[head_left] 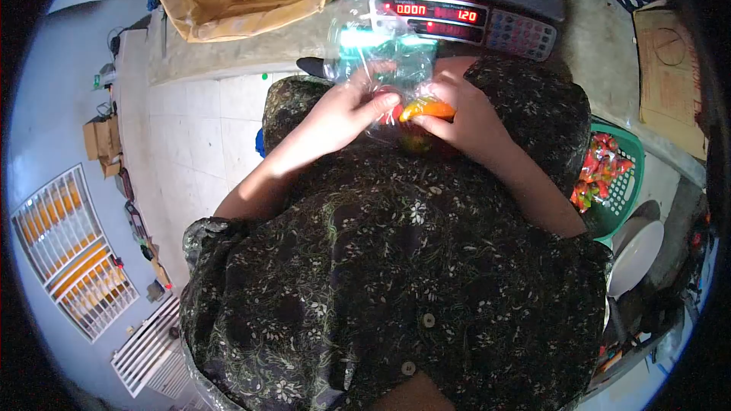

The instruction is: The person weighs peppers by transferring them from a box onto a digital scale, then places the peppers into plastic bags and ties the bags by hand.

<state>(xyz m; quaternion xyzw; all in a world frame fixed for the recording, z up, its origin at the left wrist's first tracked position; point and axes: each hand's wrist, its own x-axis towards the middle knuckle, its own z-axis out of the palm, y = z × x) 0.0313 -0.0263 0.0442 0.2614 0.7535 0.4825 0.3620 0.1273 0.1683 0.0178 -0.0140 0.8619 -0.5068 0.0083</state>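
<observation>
In front of my lap a clear plastic bag (417, 61) hangs between my hands, its film shiny and crumpled. My left hand (349, 110) is closed on the bag's left side, thumb pointing right. Beside that thumb a bit of a red pepper (393, 113) shows, partly covered by plastic and fingers. My right hand (466, 116) grips an orange-yellow pepper (428, 109), thumb below it and fingers above. Whether this pepper is inside the film or against it I cannot tell.
A digital scale (464, 19) with red lit figures stands just beyond my hands. At upper left an open cardboard box (205, 30) holds a few peppers. To my right are a green basket (630, 160) of bagged peppers, a white round dish (638, 259) and another carton (670, 68).
</observation>
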